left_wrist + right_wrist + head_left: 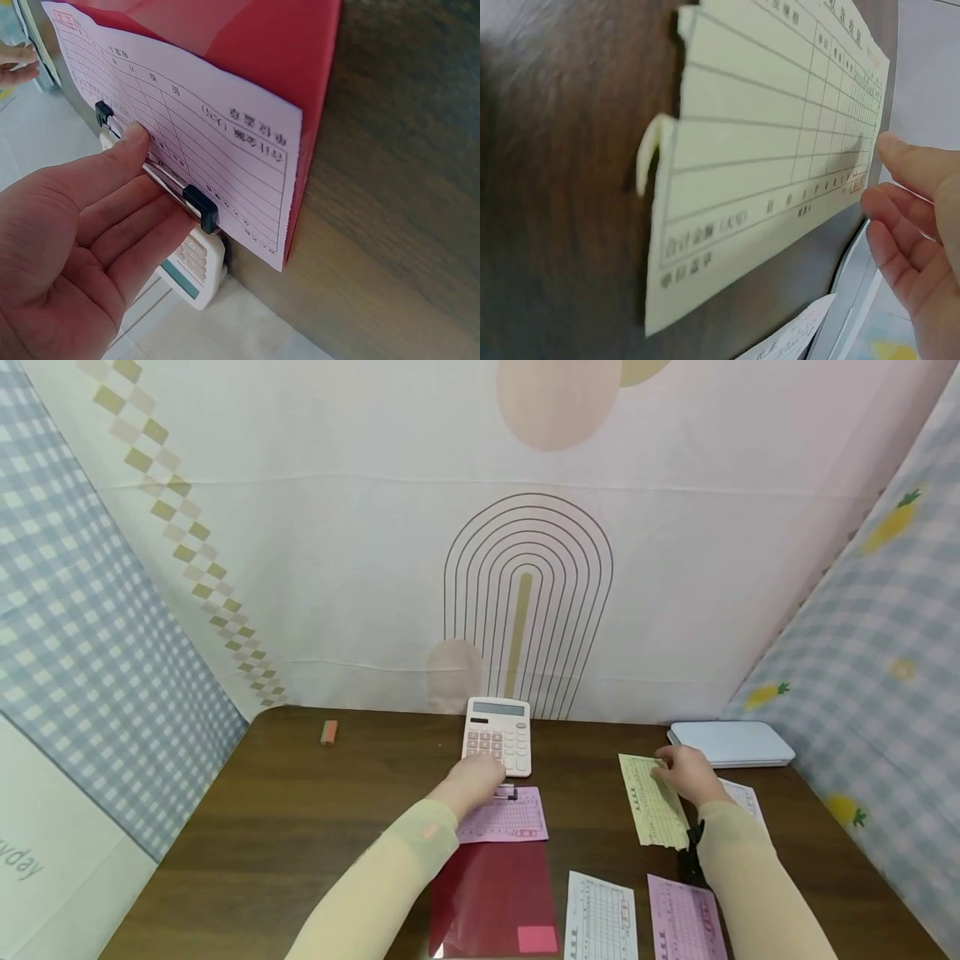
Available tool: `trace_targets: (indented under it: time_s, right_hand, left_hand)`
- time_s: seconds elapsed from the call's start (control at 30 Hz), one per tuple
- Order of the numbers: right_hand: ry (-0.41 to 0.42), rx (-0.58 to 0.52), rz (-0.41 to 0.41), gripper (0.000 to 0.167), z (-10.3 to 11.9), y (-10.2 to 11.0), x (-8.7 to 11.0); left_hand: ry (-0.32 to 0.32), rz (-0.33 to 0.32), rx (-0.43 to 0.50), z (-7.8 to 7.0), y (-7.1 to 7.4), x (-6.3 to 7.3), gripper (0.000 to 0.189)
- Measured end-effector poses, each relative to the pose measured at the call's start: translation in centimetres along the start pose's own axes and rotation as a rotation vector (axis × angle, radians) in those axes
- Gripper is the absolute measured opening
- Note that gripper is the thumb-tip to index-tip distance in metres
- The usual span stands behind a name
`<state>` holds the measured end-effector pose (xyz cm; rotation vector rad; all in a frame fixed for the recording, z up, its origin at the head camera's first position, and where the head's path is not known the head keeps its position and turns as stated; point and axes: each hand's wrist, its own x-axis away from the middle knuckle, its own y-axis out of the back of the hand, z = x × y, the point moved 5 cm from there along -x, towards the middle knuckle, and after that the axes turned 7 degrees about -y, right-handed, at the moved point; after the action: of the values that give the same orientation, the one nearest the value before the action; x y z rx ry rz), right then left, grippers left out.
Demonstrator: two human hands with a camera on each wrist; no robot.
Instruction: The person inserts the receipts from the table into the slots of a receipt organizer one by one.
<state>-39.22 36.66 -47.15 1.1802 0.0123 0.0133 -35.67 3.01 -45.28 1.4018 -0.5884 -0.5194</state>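
A red clipboard (487, 893) lies at the middle of the table with a pink printed form (522, 817) under its metal clip (166, 180). My left hand (474, 779) grips the clip end, thumb on the clip's wire and fingers curled beneath, as the left wrist view shows. Over at the right, my right hand (692, 774) pinches the edge of a yellow printed form (742, 150) between thumb and fingertips. One short side of that form is ragged, with a small torn strip (651, 154) curling off it.
Behind the left hand is a white calculator (517, 739). A white form (600, 918) and another pink form (686, 914) lie at the front. A pale blue case (731, 743) sits at the back right, partly above another white sheet (744, 797). An eraser (328, 732) is at back left.
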Motion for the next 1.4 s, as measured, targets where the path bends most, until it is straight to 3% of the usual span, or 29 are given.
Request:
trace_targets:
  time_s: [0.3,0.53,0.83,1.27,1.4]
  right_hand:
    - [0.022,0.056,0.010,0.040,0.1,-0.5,0.0]
    - [-0.036,0.052,0.057,0.047,0.1,-0.8,0.2]
    - [-0.035,0.056,0.079,0.051,0.2,-0.9,0.1]
    - [-0.022,0.016,0.011,0.036,0.1,-0.2,0.7]
    - [-0.024,0.035,-0.019,0.022,0.4,0.0,1.0]
  left_hand:
    - [-0.006,-0.014,-0.006,-0.1,0.3,0.2,0.011]
    - [-0.011,-0.012,0.001,0.1,0.2,0.2,0.010]
    - [-0.018,-0.035,-0.007,0.1,0.1,0.1,0.010]
    - [-0.021,-0.034,0.003,0.0,-0.1,-0.1,0.006]
    - [-0.017,-0.033,-0.003,0.1,-0.1,0.1,0.004]
